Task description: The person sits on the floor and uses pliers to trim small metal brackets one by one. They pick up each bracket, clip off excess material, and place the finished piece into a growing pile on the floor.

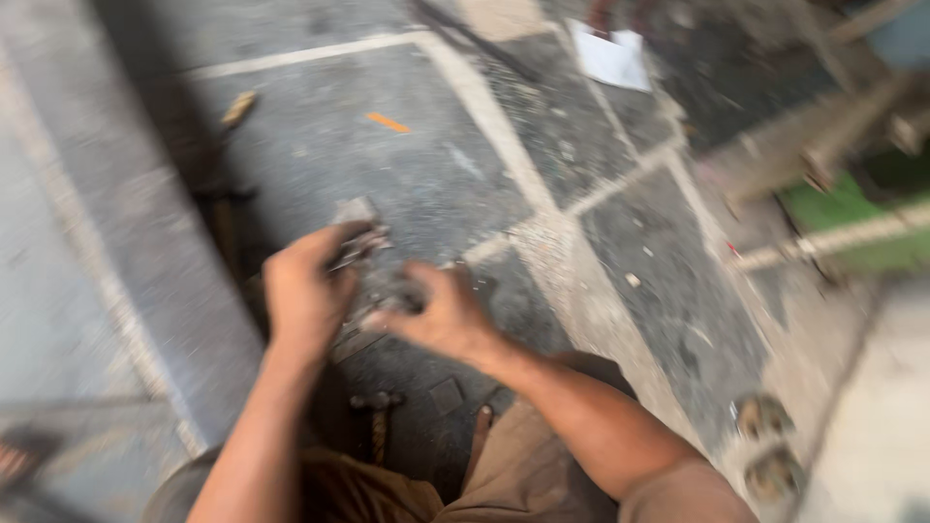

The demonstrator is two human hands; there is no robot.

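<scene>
The picture is blurred by motion. My left hand and my right hand are close together above a grey stone floor. Between them is a dark greasy metal part, small and lumpy; its exact shape cannot be made out. My left hand's fingers wrap around its upper end. My right hand's fingers curl against its right side. My knees in brown trousers fill the bottom of the view.
A hammer lies on the floor between my legs. A white sheet of paper lies far back. Green machinery with metal bars stands at right. Two round metal pieces sit at lower right. A raised grey slab runs along the left.
</scene>
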